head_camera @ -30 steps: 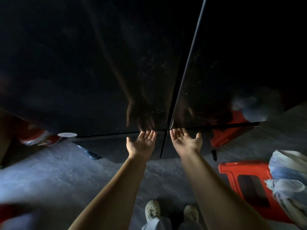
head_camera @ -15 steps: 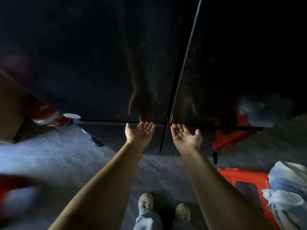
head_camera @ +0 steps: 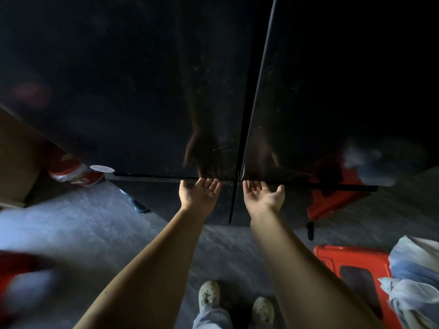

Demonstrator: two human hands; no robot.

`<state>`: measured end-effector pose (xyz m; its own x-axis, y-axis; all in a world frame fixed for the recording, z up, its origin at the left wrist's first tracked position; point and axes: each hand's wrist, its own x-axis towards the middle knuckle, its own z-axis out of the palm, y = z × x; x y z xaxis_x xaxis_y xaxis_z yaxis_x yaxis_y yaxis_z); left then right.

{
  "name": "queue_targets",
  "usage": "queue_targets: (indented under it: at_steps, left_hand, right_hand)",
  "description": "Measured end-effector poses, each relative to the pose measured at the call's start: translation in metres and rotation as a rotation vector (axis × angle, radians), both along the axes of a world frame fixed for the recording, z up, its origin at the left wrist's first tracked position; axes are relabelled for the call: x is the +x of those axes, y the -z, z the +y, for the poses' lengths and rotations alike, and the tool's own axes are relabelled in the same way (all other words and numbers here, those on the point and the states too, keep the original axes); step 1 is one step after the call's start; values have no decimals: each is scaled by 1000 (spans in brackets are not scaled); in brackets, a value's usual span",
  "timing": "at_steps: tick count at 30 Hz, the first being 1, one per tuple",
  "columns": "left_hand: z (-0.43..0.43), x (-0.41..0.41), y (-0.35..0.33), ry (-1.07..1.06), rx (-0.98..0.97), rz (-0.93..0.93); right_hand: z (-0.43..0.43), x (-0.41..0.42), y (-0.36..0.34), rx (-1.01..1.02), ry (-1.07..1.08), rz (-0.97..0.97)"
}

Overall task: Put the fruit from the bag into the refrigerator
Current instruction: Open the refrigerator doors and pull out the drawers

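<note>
Hands (head_camera: 199, 193) (head_camera: 262, 195) under fridge (head_camera: 142, 91) doors, palms up

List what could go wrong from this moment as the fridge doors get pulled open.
1. Both hands, left hand and right hand, hook palm-up under the bottom edges of the two upper fridge doors, right beside the centre gap; fingers could get pinched there.
2. The red stool carrying the bag stands close on the right; the right door may swing into it.
3. The feet are near the fridge, so the person may need to step back.
</note>
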<state>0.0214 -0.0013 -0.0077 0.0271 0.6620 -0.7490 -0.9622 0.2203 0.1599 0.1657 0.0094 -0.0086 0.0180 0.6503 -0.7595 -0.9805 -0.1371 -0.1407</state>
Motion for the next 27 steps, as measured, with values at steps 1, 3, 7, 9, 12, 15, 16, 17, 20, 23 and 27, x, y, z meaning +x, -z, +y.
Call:
queue_targets:
  at_steps: [1,3,7,9,12,15,16,17,20,23,27]
  left_hand:
    - [-1,0,0,2,-1,7]
    - [-1,0,-2,2,-7,19]
    - [-5,-1,-3,4,-4,-1]
    - [-6,-2,-2,6,-10,-8]
    - [-9,-6,0,39,-30,18]
    - [-23,-8,0,70,-18,17]
    - [-29,-9,0,76,-12,16]
    - [-34,-10,0,83,-6,17]
    - [-42,-15,-2,118,16,32]
    - [-47,-16,-5,142,41,37]
    - [-53,-17,-3,142,42,21]
  right_hand:
    - [-2,2,1,3,-4,8]
    - [-6,8,2,6,-17,10]
    - [-18,9,2,9,-25,-16]
    - [-32,9,2,13,-25,-29]
    - [-46,13,3,35,-31,-26]
    - [-49,15,-1,47,-44,-63]
    - [-50,14,-2,50,-44,-72]
    - [-51,12,-2,53,-44,-75]
    - [-58,8,-1,55,-52,-104]
    - [-66,7,-2,71,-46,-120]
    - [-74,8,-4,85,-31,-105]
